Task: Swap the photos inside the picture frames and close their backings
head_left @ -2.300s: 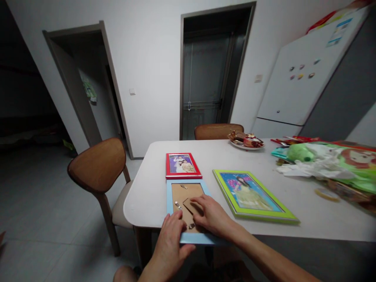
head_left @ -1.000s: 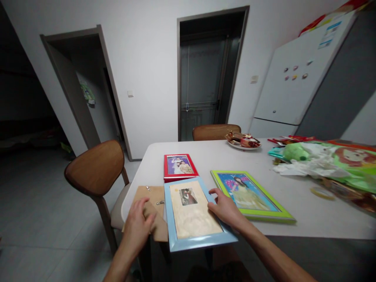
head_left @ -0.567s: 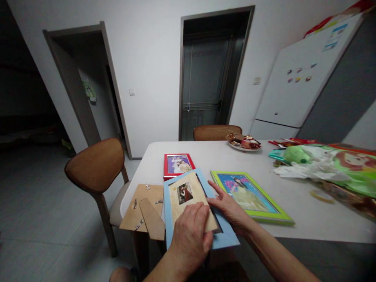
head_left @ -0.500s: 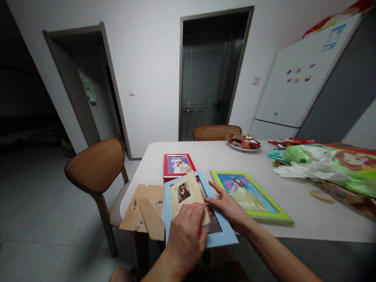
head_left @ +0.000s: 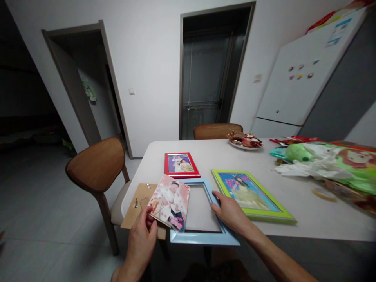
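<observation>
My left hand (head_left: 143, 231) pinches the lower left corner of a pink photo (head_left: 172, 203), picture side up. It overlaps the left side of a light blue picture frame (head_left: 205, 237), whose opening shows the white table through it. My right hand (head_left: 230, 211) is closed on the frame's right side. Under the photo, a brown backing board (head_left: 135, 205) with metal clips lies at the table edge, partly covered. A red picture frame (head_left: 194, 166) lies just beyond, and a green picture frame (head_left: 282, 214) lies right of my right hand.
On the white table (head_left: 205, 150), a plate (head_left: 245, 147) with wrapped items stands at the back. Plastic bags (head_left: 331, 160) and a roll of tape (head_left: 324, 194) lie on the right. Wooden chairs stand left (head_left: 96, 164) and behind (head_left: 217, 130); a fridge (head_left: 302, 78) stands back right.
My left hand has moved left with the photo, which now shows its picture side instead of its plain back. The blue frame's opening is uncovered. My right hand stays on the frame.
</observation>
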Demonstrator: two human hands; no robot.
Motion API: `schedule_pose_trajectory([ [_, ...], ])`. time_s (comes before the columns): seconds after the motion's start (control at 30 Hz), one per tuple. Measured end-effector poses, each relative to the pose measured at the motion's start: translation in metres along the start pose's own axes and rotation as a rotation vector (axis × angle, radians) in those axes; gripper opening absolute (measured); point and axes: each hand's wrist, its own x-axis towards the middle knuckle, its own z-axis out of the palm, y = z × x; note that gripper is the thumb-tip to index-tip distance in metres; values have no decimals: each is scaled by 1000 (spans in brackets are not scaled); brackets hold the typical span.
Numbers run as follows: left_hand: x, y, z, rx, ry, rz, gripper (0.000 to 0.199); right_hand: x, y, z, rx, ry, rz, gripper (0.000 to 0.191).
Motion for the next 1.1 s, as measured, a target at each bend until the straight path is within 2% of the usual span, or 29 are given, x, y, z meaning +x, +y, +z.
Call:
schedule_pose_trajectory([
  [0.17,-1,-4,-1,189,-41,109,26,0,0,3,-84,6,-24,37],
  [0.27,1,-3,-3,367,-27,220,27,-1,-11,1,-44,77,-90,37],
  [0.33,2,0,-3,482,-17,288,31,-3,-21,1,79,73,-117,40],
  [0.47,3,6,6,616,7,413,45,-3,-43,11,428,-103,-52,43],
  [0.6,12,4,23,592,-81,543,50,3,-59,28,660,-205,45,50],
  [0.67,18,1,28,512,-133,551,48,6,-66,29,829,-194,73,54],
  [0.73,23,2,28,361,-139,521,44,7,-73,23,1042,-123,80,56],
  [0.83,29,13,19,28,-15,345,36,5,-80,7,1279,-10,147,51],
  [0.9,30,26,15,-234,91,153,28,2,-81,1,1341,-73,252,44],
  [0.97,27,39,18,-521,126,-23,27,-3,-82,0,1380,-241,357,35],
  [1.03,21,50,28,-787,85,-145,30,-8,-83,5,1454,-377,380,31],
  [1.1,14,56,41,-968,9,-213,34,-10,-82,9,1574,-358,325,29],
])
